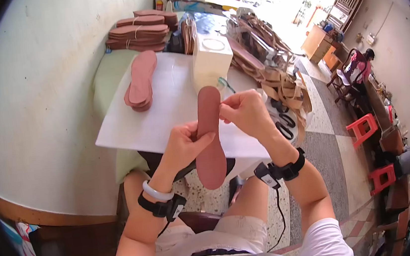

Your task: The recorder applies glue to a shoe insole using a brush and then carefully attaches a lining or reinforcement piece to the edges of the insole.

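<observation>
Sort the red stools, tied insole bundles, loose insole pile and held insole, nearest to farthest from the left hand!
From the left hand:
1. Held insole, in its grip
2. Loose insole pile, ahead-left
3. Tied insole bundles, farther back
4. Red stools, far right

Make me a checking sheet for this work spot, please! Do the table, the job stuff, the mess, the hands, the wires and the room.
Surface: white table, with a green cloth showing at its left side.
Job's things: one brown sole held up; a sole pile on the table; tied bundles at the back left.
Clutter: pale box behind the sole; jumbled straps to the right.
Left hand: holds the sole around its middle.
Right hand: fingers bent beside the sole's edge; can't tell if they grip it.
Cables: black cable hanging below the right wrist.
Surroundings: patterned floor; red stools and people at the right.
</observation>
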A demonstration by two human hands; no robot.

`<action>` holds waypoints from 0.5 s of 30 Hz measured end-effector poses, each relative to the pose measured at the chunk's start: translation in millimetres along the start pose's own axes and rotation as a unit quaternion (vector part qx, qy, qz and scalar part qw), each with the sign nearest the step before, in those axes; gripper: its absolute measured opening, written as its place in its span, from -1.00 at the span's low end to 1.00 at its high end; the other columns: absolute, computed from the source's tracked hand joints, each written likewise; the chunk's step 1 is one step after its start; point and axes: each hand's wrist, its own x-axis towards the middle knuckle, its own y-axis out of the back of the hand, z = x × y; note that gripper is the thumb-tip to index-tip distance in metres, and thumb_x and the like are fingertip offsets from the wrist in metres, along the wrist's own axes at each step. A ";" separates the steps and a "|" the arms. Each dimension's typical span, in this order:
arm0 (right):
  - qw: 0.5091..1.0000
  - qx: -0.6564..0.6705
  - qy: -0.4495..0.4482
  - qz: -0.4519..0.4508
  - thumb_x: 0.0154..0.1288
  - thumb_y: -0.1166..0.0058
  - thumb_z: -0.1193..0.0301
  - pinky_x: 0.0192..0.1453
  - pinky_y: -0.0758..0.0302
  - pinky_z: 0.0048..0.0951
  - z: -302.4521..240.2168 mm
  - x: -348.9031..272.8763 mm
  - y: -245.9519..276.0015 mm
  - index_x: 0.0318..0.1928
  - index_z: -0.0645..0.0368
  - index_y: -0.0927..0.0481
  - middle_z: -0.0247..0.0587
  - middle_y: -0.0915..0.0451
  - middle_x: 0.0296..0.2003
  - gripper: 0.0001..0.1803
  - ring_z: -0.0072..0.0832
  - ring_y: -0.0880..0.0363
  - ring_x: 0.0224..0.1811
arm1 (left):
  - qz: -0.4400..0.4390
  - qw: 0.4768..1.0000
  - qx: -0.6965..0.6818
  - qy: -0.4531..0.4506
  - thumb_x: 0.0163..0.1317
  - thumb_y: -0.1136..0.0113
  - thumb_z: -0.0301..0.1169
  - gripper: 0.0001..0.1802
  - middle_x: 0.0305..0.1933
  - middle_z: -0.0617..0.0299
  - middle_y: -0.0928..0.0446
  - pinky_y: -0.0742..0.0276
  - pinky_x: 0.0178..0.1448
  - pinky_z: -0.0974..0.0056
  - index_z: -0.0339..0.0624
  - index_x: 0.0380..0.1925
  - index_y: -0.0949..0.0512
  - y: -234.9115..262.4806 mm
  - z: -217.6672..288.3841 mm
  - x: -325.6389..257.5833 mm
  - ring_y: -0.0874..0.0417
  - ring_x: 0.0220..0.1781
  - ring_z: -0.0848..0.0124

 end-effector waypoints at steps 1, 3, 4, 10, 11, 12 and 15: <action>1.000 -0.024 0.005 0.012 -0.04 -0.13 0.34 -0.32 -0.56 -0.40 -4.4 -1.3 0.9 -0.47 0.21 -0.73 -0.07 -0.63 -0.62 -0.78 -0.37 -0.66 -0.54 | -0.001 1.000 0.004 0.002 0.21 -0.21 -0.55 -0.77 -0.34 0.40 -0.58 -0.46 -0.29 0.55 -0.35 -0.11 -0.60 -1.8 2.9 -0.2 -0.51 -0.35 0.71; 0.998 -0.051 0.011 0.034 -0.05 -0.14 0.34 -0.34 -0.55 -0.39 -6.0 -3.7 -2.8 -0.49 0.23 -0.72 -0.07 -0.61 -0.65 -0.78 -0.36 -0.64 -0.57 | 0.000 1.000 0.011 0.005 0.21 -0.19 -0.56 -0.79 -0.37 0.41 -0.57 -0.44 -0.32 0.55 -0.37 -0.14 -0.60 -2.0 1.3 -1.8 -0.49 -0.36 0.72; 0.998 -0.053 0.011 0.043 -0.06 -0.14 0.33 -0.35 -0.55 -0.38 -4.9 -4.3 -6.6 -0.50 0.24 -0.71 -0.06 -0.60 -0.66 -0.78 -0.35 -0.63 -0.58 | 0.001 1.000 0.014 0.006 0.21 -0.19 -0.56 -0.79 -0.37 0.41 -0.56 -0.44 -0.33 0.55 -0.37 -0.15 -0.60 -0.3 -1.4 -2.2 -0.49 -0.37 0.72; 0.993 0.097 -0.062 -0.009 0.07 -0.15 0.40 -0.45 -0.50 -0.55 1.0 -3.4 -4.0 -0.47 0.37 -0.66 -0.20 -0.60 -0.64 -0.78 -0.55 -0.57 -0.60 | 0.008 1.000 0.011 0.004 0.20 -0.20 -0.56 -0.80 -0.37 0.41 -0.57 -0.43 -0.36 0.55 -0.38 -0.17 -0.61 0.6 -5.8 -2.0 -0.49 -0.39 0.72; 0.984 0.153 -0.084 -0.030 0.11 -0.15 0.42 -0.48 -0.48 -0.60 0.9 -3.3 -2.1 -0.45 0.39 -0.64 -0.23 -0.60 -0.62 -0.78 -0.61 -0.56 -0.60 | 0.010 1.000 0.009 0.004 0.20 -0.20 -0.56 -0.81 -0.38 0.41 -0.57 -0.43 -0.36 0.55 -0.38 -0.17 -0.61 0.9 -6.2 -2.0 -0.49 -0.40 0.72; 0.978 0.182 -0.090 -0.038 0.12 -0.15 0.42 -0.49 -0.47 -0.61 1.9 -3.4 -0.7 -0.45 0.39 -0.64 -0.23 -0.60 -0.61 -0.79 -0.61 -0.56 -0.60 | 0.009 1.000 0.004 0.003 0.20 -0.20 -0.56 -0.81 -0.38 0.41 -0.57 -0.42 -0.36 0.55 -0.38 -0.17 -0.61 1.0 -6.8 -1.9 -0.49 -0.40 0.72; 0.971 0.214 -0.096 -0.039 0.13 -0.15 0.44 -0.50 -0.45 -0.63 5.4 -4.3 -0.4 -0.45 0.39 -0.63 -0.24 -0.60 -0.60 -0.80 -0.63 -0.54 -0.59 | 0.009 1.000 -0.003 0.004 0.20 -0.21 -0.56 -0.80 -0.39 0.40 -0.57 -0.42 -0.36 0.55 -0.38 -0.17 -0.61 0.9 -7.6 -1.2 -0.49 -0.40 0.71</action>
